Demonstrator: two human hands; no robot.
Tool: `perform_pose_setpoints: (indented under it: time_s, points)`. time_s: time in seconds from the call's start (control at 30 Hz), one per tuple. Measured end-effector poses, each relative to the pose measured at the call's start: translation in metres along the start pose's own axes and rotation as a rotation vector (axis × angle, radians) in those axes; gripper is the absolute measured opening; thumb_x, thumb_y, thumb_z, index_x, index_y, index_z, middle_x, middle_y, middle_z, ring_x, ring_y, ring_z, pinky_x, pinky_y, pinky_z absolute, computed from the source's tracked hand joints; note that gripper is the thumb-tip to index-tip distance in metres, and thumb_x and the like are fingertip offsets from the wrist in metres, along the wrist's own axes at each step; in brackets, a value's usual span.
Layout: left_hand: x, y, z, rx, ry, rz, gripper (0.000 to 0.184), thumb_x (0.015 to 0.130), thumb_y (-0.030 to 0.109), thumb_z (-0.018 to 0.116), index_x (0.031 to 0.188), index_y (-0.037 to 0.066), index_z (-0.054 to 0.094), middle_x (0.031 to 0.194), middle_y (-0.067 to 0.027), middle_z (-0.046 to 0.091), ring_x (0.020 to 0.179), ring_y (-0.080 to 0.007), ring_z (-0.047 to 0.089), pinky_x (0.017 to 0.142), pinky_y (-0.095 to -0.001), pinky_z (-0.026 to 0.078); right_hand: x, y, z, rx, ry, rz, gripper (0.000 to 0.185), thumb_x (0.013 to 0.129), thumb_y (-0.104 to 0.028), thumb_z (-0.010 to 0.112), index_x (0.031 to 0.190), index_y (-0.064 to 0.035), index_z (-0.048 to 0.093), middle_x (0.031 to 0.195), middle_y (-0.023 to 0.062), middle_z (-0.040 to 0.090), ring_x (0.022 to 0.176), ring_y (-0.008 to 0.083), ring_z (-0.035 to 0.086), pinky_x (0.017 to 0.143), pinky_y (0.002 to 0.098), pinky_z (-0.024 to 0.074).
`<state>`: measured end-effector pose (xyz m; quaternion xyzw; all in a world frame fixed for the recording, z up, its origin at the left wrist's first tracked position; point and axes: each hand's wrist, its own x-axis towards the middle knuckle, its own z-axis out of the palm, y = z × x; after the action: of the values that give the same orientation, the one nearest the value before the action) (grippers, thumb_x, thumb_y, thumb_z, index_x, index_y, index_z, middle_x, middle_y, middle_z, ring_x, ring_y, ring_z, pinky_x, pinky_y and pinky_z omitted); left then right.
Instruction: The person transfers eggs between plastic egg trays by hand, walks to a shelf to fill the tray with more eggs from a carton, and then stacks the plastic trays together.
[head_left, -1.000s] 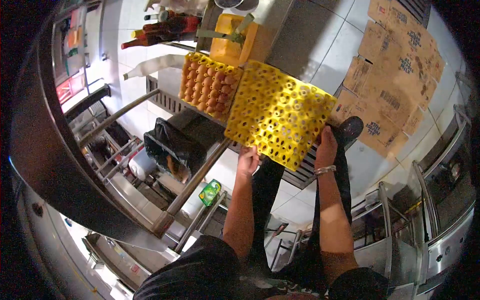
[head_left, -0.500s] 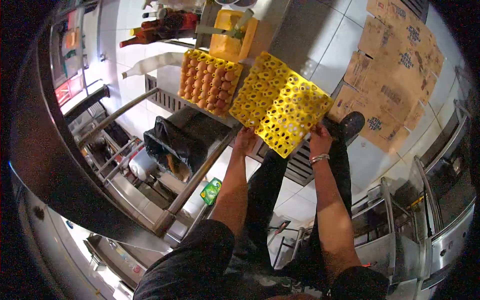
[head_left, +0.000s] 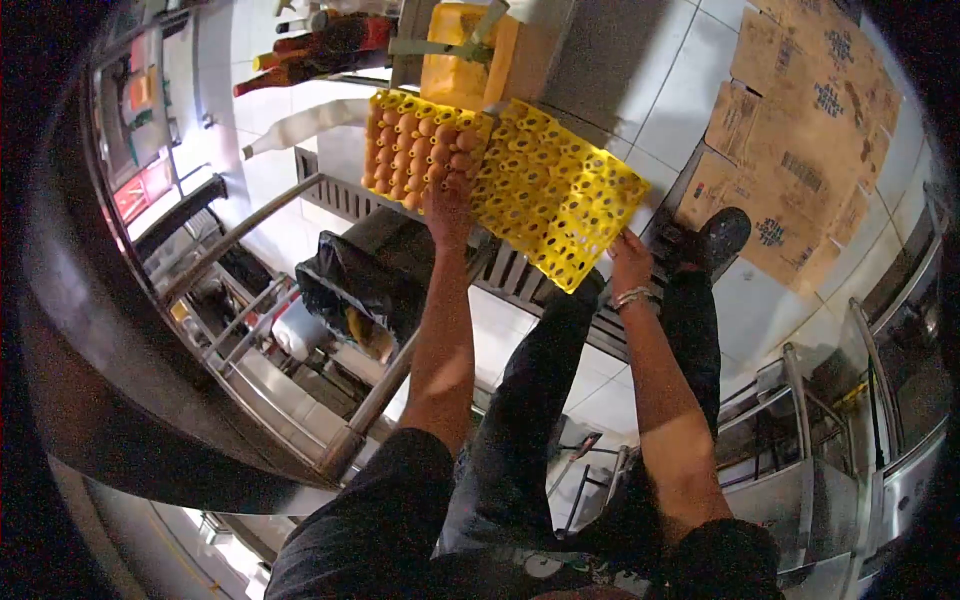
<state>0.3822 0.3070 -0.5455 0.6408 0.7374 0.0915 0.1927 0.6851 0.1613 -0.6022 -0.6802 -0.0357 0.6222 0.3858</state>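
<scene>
My left hand (head_left: 448,210) reaches over the near right corner of a yellow egg tray (head_left: 408,101) and touches the brown eggs (head_left: 411,150) there. Its fingers blend in with the eggs, so their grip is unclear. Most cups of this tray hold eggs; a strip of bare cups shows along its far edge. Right beside it lies a second yellow egg tray (head_left: 560,190), tilted, with no eggs visible in its cups. My right hand (head_left: 630,265) pinches this tray's near right edge, fingers closed around the rim.
Behind the trays stands a yellow container (head_left: 455,60) with a greenish strap-like piece on top. Bottles (head_left: 330,50) lie at the far left. Flattened cardboard (head_left: 790,150) covers floor at right. A bin with a black bag (head_left: 350,275) and a metal rail (head_left: 375,400) are at left.
My left hand has left the eggless tray's near edge and moved left and forward onto the eggs. My right hand keeps holding the eggless tray, which now sits closer against the egg-filled one.
</scene>
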Motion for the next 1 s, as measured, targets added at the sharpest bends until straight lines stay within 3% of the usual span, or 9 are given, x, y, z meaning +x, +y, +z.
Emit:
perform_pose_setpoints:
  time_s: [0.03,0.13,0.33,0.43,0.53,0.57,0.63,0.8,1.0]
  points:
    - [0.006,0.001,0.003,-0.003,-0.001,0.004,0.044,0.086,0.023,0.063,0.123,0.006,0.046,0.104,-0.0212,0.06,0.093,-0.0389,0.06,0.074,-0.0474,0.049,0.007,0.006,-0.002,-0.088,-0.026,0.073,0.031,0.089,-0.01,0.054,0.118,-0.0053,0.063,0.091,-0.0032,0.064,0.077,0.0101,0.056,0.068,0.0217,0.0423]
    - [0.015,-0.015,0.017,0.022,-0.058,-0.194,0.042,0.086,0.024,0.061,0.121,0.005,0.048,0.11,-0.0199,0.055,0.103,-0.0387,0.056,0.081,-0.0465,0.048,-0.023,-0.079,0.018,-0.561,-0.071,0.001,0.037,0.084,-0.005,0.05,0.118,-0.01,0.063,0.088,-0.0037,0.063,0.076,0.0111,0.056,0.067,0.0258,0.043]
    - [0.016,0.005,0.007,0.124,0.025,-0.154,0.037,0.083,0.02,0.062,0.115,0.004,0.053,0.111,-0.0209,0.054,0.104,-0.0411,0.055,0.084,-0.0485,0.048,-0.005,-0.051,0.009,-0.531,-0.188,-0.052,0.046,0.08,-0.004,0.05,0.125,-0.0108,0.059,0.106,-0.0008,0.067,0.094,0.0121,0.06,0.082,0.0282,0.0457]
    - [0.014,-0.05,0.038,0.349,-0.005,0.195,0.036,0.084,0.025,0.061,0.113,0.004,0.053,0.109,-0.0201,0.054,0.101,-0.0408,0.055,0.082,-0.0505,0.048,-0.006,-0.043,0.014,-0.16,-0.216,0.07,0.051,0.08,-0.003,0.051,0.131,-0.0064,0.053,0.12,0.002,0.063,0.107,0.0134,0.059,0.093,0.0275,0.0426]
    - [0.009,-0.021,0.025,0.372,0.089,-0.009,0.035,0.084,0.027,0.062,0.109,0.003,0.054,0.108,-0.0169,0.054,0.098,-0.0368,0.056,0.079,-0.0485,0.05,-0.015,-0.056,0.017,-0.018,-0.229,0.047,0.057,0.079,0.0,0.05,0.136,-0.0033,0.047,0.126,0.0029,0.06,0.114,0.0154,0.056,0.099,0.0291,0.0392]
    - [0.007,-0.033,0.03,-0.156,0.069,-0.052,0.037,0.083,0.027,0.064,0.109,0.003,0.054,0.105,-0.0167,0.054,0.095,-0.0352,0.056,0.077,-0.0467,0.05,-0.019,-0.063,0.02,-0.02,-0.23,0.05,0.057,0.079,0.0,0.05,0.136,-0.0033,0.047,0.126,0.0029,0.06,0.114,0.0154,0.056,0.099,0.0291,0.0392]
    - [0.004,-0.033,0.028,-0.683,0.048,-0.093,0.038,0.081,0.026,0.066,0.109,0.002,0.054,0.103,-0.0164,0.055,0.092,-0.0337,0.057,0.075,-0.045,0.05,-0.025,-0.077,0.027,0.131,-0.213,0.115,0.059,0.08,0.0,0.05,0.139,-0.0048,0.046,0.125,0.0013,0.059,0.098,0.0105,0.058,0.084,0.0248,0.0448]
    - [-0.04,0.091,0.007,-0.124,-0.072,0.089,0.037,0.071,0.016,0.077,0.1,0.0,0.058,0.096,-0.016,0.057,0.088,-0.0322,0.059,0.074,-0.0401,0.051,-0.03,-0.097,0.029,-0.019,-0.189,0.19,0.06,0.079,-0.002,0.051,0.139,-0.0066,0.047,0.111,-0.0011,0.061,0.07,0.0052,0.044,0.058,0.019,0.0339]
    - [-0.037,0.105,0.022,-0.125,-0.048,0.011,0.036,0.07,0.012,0.077,0.101,0.001,0.062,0.096,-0.0152,0.06,0.095,-0.0346,0.059,0.079,-0.0437,0.05,-0.031,-0.096,0.03,0.02,-0.148,0.223,0.061,0.076,-0.001,0.05,0.136,-0.0073,0.05,0.085,-0.006,0.057,0.058,0.0056,0.035,0.051,0.0195,0.0277]
